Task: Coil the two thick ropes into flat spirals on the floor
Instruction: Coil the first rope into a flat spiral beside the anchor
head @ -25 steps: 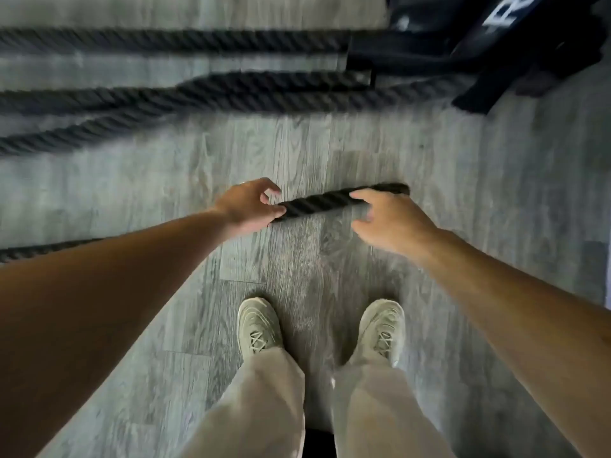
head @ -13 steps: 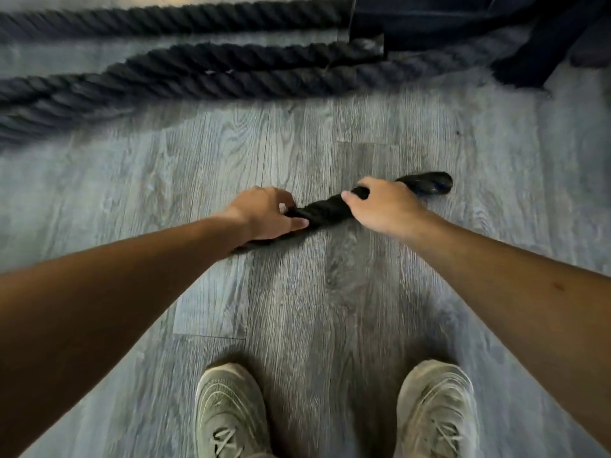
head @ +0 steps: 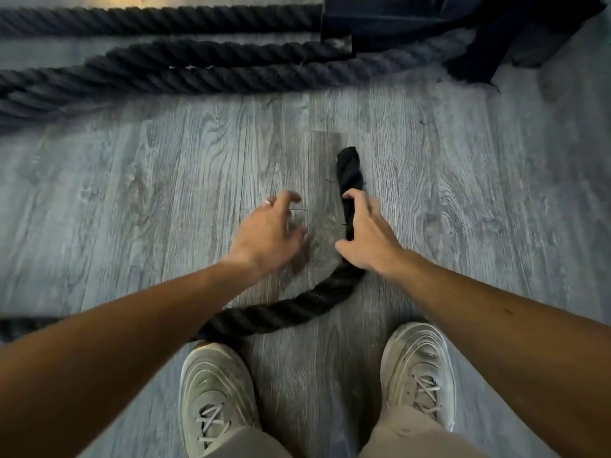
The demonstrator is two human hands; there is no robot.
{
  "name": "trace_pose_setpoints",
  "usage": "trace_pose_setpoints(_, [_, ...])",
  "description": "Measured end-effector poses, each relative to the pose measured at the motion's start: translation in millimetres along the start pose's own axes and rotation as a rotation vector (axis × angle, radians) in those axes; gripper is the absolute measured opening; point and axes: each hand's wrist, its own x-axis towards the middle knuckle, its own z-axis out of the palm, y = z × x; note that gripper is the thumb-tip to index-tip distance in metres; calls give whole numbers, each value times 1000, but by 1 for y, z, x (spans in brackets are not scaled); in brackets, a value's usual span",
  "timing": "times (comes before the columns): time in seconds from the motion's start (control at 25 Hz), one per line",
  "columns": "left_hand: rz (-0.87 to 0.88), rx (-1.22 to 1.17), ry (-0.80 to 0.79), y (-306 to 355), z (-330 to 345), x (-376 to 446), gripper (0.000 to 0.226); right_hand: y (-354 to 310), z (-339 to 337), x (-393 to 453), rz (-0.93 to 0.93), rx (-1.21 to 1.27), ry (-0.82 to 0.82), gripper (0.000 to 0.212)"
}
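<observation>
**Rope end bent into a hook under my right hand**

My right hand (head: 367, 239) presses on the near rope (head: 297, 305) close to its free end, fingers curled over its far side and thumb stretched along the near side, so the rope is clasped between them against the grey plank floor (head: 165, 193). The end piece points straight away from me, its tip just past my fingertips. Behind my palm the rope bends round to my left, passes in front of my shoes, slips under my left forearm and runs off the left edge. It touches the toe of my left shoe (head: 215, 395); my right shoe (head: 418, 371) stands clear of it.

My left hand (head: 267, 236) hovers just beside the right, fingers spread and loosely bent, holding nothing, a ring on one finger. It is blurred, and I cannot tell whether it touches the floor.

Further out, several runs of thick rope (head: 205, 72) lie side by side across the floor, well apart from my hands. They reach a dark frame (head: 429, 24) at the upper right.
</observation>
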Motion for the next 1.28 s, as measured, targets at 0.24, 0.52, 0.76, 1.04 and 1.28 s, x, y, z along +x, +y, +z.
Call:
trace_pose_setpoints(0.24, [522,787,-275,16,-45,111,63,-3,-15,2,-293,-129,-257,70])
trace_pose_setpoints(0.52, [574,912,-178,15,-7,88,63,16,32,-74,389,266,50,85])
trace_pose_setpoints(0.76, [242,826,81,9,7,39,59,16,20,-53,417,481,113,59])
trace_pose_setpoints(1.04, [-218,163,-93,21,16,13,56,27,-22,-8,211,347,414,49])
trace_pose_setpoints(1.28, [-227,198,-124,21,21,24,63,4,47,-68,189,-32,143,153])
